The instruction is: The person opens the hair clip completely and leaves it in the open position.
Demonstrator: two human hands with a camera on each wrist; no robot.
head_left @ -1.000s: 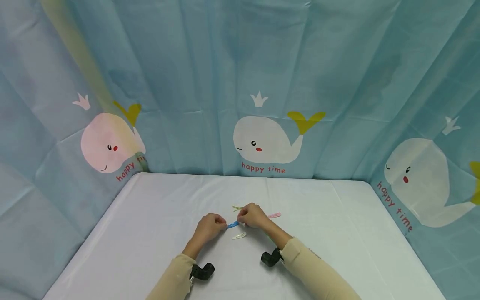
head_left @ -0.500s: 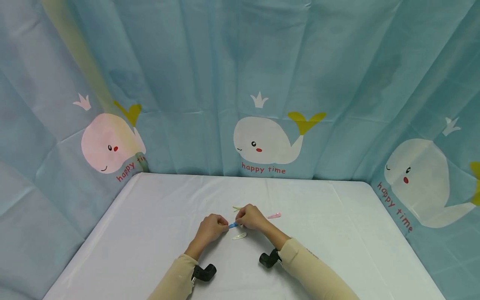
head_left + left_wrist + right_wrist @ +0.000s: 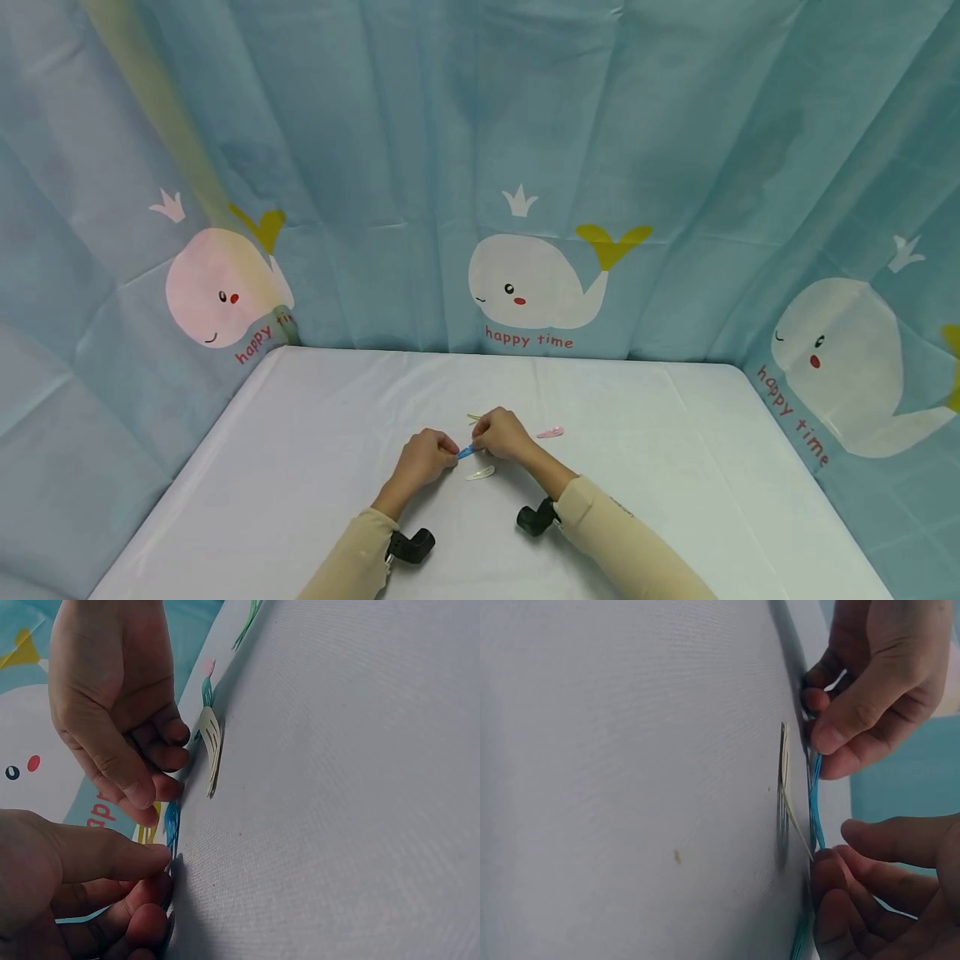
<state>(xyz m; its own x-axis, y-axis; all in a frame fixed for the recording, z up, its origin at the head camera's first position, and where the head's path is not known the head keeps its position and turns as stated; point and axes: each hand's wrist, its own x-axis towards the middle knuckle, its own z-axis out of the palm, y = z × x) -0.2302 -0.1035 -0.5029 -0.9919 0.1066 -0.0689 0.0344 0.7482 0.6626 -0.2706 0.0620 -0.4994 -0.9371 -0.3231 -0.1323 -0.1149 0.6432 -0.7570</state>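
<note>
Right wrist: left hand (image 3: 889,686) pinches blue clip (image 3: 815,799); right hand (image 3: 904,891) parted.

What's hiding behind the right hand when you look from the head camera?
Part of a yellow clip pokes out past the fingertips of the right hand. The hand covers the rest, so you can't see there whether anything else is behind it.

Between left grip (image 3: 424,458) and right grip (image 3: 504,435) I see the slim blue clip (image 3: 466,452); before it (on the white cloth-covered tabletop (image 3: 300,467)) the cream teardrop clip (image 3: 480,473), rightward the pink teardrop clip (image 3: 551,432).
</note>
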